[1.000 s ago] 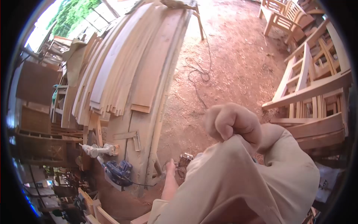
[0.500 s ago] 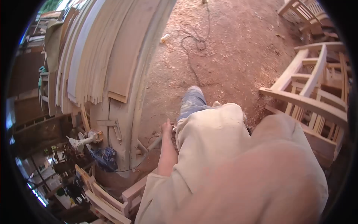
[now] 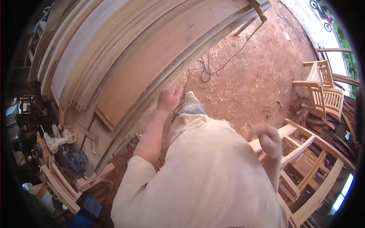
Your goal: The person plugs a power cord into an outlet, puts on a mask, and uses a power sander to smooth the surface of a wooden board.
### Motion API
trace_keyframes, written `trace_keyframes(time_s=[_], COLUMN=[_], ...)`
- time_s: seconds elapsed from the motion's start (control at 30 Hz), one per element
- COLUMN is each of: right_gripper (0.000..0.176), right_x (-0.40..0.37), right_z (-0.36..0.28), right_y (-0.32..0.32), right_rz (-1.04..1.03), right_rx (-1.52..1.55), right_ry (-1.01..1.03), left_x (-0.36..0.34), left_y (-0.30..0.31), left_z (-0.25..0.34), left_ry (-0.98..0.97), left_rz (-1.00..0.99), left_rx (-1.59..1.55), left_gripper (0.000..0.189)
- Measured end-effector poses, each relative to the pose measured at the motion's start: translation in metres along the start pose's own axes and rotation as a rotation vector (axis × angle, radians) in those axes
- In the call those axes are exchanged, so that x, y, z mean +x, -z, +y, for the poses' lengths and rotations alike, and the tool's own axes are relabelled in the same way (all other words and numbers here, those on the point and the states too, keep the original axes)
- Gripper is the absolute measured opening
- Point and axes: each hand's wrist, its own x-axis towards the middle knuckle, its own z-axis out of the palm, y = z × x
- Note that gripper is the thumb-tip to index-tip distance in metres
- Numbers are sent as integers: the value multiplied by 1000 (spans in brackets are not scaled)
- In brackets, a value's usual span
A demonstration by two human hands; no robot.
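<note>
Left grip (image 3: 169, 98) spreads open on the workbench (image 3: 125, 117) edge above sawdust floor (image 3: 258, 76); right grip (image 3: 268, 138), blurred, curls closed.

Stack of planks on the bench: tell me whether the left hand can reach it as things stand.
Probably yes: the left hand, open and empty, is at the bench edge beside the stack of planks, nothing between.

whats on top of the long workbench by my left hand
A stack of long wooden planks lies along the workbench, leaving its near end bare. The left hand is at the bench edge. The planks hide the top beneath them.
</note>
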Motion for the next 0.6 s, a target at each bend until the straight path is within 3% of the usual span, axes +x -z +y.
trace_keyframes(time_s=[0.03,0.1,0.17,0.23,0.27,0.33,0.5,0.6], right_gripper=[40,48,57,59,61,62,61,61], right_x=[28,36,55,84,97,137,280,386], right_z=[75,137,156,162,161,155,126,108], right_y=[31,59,56,54,57,80,194,273], right_rz=[217,244,248,216,192,231,447,469], right_rx=[-360,-855,-310,-335,-347,-276,-266,-313], right_ry=[-178,-609,-681,-729,-777,-690,-385,-244], left_x=[16,48,78,131,144,157,196,218], left_y=[14,36,69,71,62,43,11,-3], left_z=[32,66,78,29,25,26,61,85], left_ry=[-141,-449,-179,-255,-261,231,236,301], left_rz=[50,363,424,710,712,579,505,457], left_rx=[-44,-166,-31,587,582,722,694,682], left_gripper=[39,36,37,48,48,60,65,68])
